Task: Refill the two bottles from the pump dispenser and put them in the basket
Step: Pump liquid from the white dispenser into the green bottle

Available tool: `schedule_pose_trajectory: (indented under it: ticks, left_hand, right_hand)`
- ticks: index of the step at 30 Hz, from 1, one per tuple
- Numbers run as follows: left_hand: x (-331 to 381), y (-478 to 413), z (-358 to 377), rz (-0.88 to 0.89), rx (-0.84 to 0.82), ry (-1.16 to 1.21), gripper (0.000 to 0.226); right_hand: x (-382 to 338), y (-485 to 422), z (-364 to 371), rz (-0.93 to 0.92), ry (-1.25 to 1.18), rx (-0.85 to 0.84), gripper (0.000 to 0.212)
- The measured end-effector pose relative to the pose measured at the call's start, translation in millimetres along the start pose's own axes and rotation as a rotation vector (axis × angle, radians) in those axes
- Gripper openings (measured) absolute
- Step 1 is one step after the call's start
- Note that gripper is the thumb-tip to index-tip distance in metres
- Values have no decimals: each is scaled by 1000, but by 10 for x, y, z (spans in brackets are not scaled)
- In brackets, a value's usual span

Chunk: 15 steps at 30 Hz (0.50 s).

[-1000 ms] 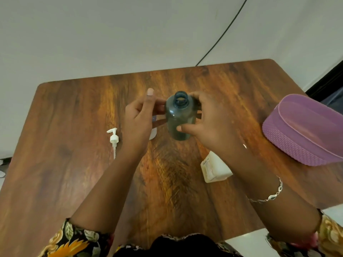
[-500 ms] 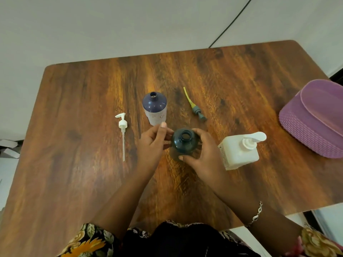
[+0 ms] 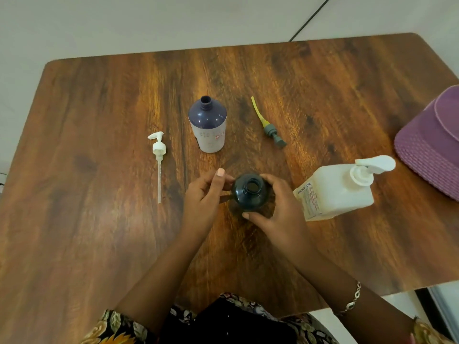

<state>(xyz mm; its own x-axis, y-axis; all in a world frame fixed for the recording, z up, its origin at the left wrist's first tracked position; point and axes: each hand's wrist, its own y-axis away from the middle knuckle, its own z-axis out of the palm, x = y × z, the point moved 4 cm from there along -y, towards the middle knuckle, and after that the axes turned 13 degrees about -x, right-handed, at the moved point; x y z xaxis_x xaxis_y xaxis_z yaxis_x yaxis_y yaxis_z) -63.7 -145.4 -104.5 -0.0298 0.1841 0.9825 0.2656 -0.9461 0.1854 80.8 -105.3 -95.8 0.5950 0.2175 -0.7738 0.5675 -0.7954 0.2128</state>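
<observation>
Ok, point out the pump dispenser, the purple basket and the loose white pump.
pump dispenser [image 3: 340, 192]: head view, on its white body.
purple basket [image 3: 422, 157]: head view, on its woven wall.
loose white pump [image 3: 159, 148]: head view, on its collar.

The brown grained wooden table is gleaming smooth and glossy. The round dark teal plastic bottle is shining translucent; at its twelve o'clock, the navy plastic bottle is glinting glossy. At three o'clock, the white square plastic pump dispenser is looking matt, the purple plastic basket rough-woven
</observation>
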Motion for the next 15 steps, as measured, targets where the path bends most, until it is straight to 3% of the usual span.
schedule_pose_trajectory:
  ticks: [10,15]
  left_hand:
    - [-19,137,-6,172,66,6,31]
    - [77,297,11,270,24,-63,32]
  right_hand:
    - [-30,32,-21,-159,18,21,70]
    - [-104,149,-48,-240,15,32,67]
